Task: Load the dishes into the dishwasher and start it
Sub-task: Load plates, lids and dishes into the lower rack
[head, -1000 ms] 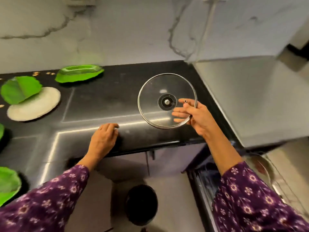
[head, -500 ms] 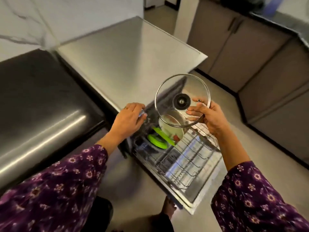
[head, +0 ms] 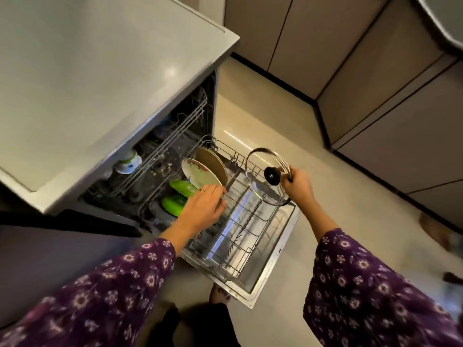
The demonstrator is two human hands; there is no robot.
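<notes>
Head camera, looking down on an open dishwasher (head: 100, 83): a person in purple floral sleeves leans over the pulled-out lower rack (head: 240, 221). The right hand (head: 298, 184) grasps a glass lid (head: 260, 189) by its metal rim, fingers (head: 288, 177) curled round the edge. The lid is tilted on its side in the air, its black knob just beside those fingers and the rack's wire tines below them. The left hand (head: 203, 209) reaches into the rack, its fingertips (head: 221, 195) at the lower edge of a patterned plate (head: 198, 174). Whether they grip the plate or only touch it cannot be told. A tan plate (head: 213, 162) stands on edge just beyond that one. Two green dishes (head: 181, 187) sit in the rack beside the left knuckles, toward the machine's interior. A white and green cup (head: 129, 162) rests in the upper rack (head: 180, 126), well beyond the fingertips. Taupe cabinets (head: 375, 96) line the pale floor (head: 275, 121), far past the right hand.
</notes>
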